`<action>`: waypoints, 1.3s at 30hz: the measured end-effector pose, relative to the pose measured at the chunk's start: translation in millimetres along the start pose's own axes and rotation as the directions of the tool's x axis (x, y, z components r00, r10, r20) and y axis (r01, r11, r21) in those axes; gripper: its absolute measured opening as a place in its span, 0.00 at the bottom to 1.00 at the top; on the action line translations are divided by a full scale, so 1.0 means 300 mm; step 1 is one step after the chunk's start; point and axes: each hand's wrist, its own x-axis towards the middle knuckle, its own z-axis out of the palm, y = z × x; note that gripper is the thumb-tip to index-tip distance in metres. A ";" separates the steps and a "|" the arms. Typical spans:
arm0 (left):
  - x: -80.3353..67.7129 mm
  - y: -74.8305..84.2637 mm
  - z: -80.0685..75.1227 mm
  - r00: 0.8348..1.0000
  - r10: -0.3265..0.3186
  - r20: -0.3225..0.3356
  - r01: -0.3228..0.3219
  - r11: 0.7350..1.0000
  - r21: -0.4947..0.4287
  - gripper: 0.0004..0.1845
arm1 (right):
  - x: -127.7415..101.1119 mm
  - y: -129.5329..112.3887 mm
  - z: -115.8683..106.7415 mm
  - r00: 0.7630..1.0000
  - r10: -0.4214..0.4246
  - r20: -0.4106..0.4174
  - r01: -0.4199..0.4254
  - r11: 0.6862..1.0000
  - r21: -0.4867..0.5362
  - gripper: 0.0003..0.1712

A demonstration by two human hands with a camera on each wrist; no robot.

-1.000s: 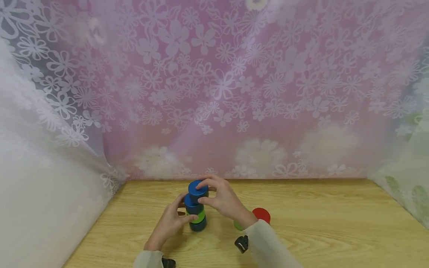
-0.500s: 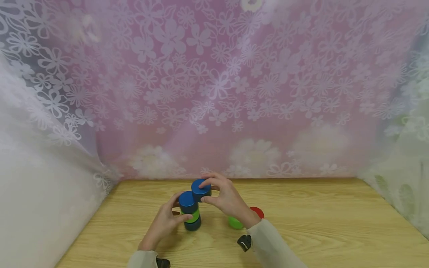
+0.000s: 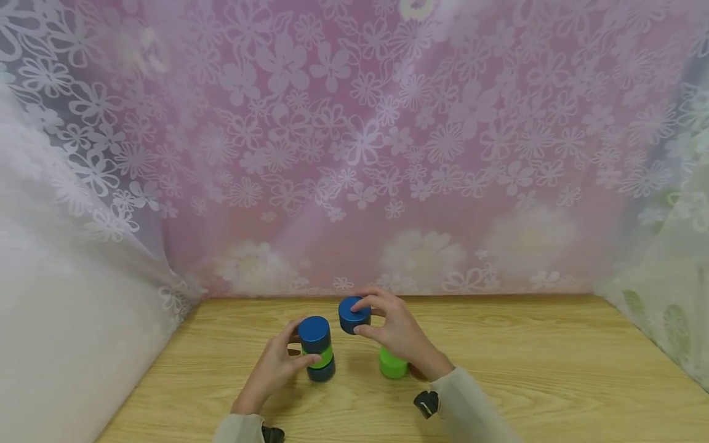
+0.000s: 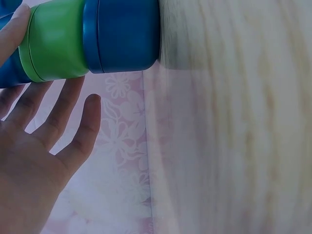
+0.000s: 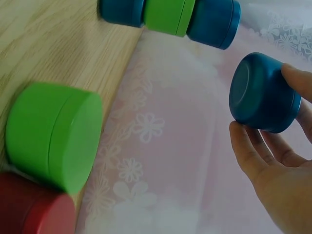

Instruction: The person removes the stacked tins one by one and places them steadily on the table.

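A stack of three round lidded tins stands upright on the table: a blue tin [image 3: 314, 333] on top, a green tin [image 3: 324, 356] in the middle, a blue tin [image 3: 322, 371] at the bottom. Around it curls my left hand [image 3: 277, 366], thumb in front at the green tin and fingers behind. My right hand [image 3: 394, 325] pinches another blue tin [image 3: 353, 315] by its side, in the air right of the stack and apart from it. The right wrist view shows this held tin [image 5: 263, 95] between thumb and fingers, its base visible.
Below my right hand, a green tin [image 3: 393, 365] stands on the wooden table [image 3: 526, 363]. Beside that one is a red tin [image 5: 34, 207], hidden by my right arm in the head view. A floral curtain [image 3: 354, 184] hangs behind the table and along its sides.
My right hand has carried its blue tin off to the right, away from the stack's top, so a gap now separates them. The left hand stays around the stack.
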 end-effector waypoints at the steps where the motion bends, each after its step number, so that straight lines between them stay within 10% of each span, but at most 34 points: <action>1: 0.000 0.000 0.002 1.000 0.000 0.001 0.000 1.000 -0.002 0.37 | -0.004 0.003 -0.006 1.000 0.003 -0.002 -0.003 1.000 -0.001 0.14; 39: -0.004 -0.006 -0.014 1.000 0.021 0.023 -0.021 1.000 0.005 0.38 | -0.153 0.080 -0.187 0.994 0.061 -0.090 -0.067 0.995 -0.068 0.16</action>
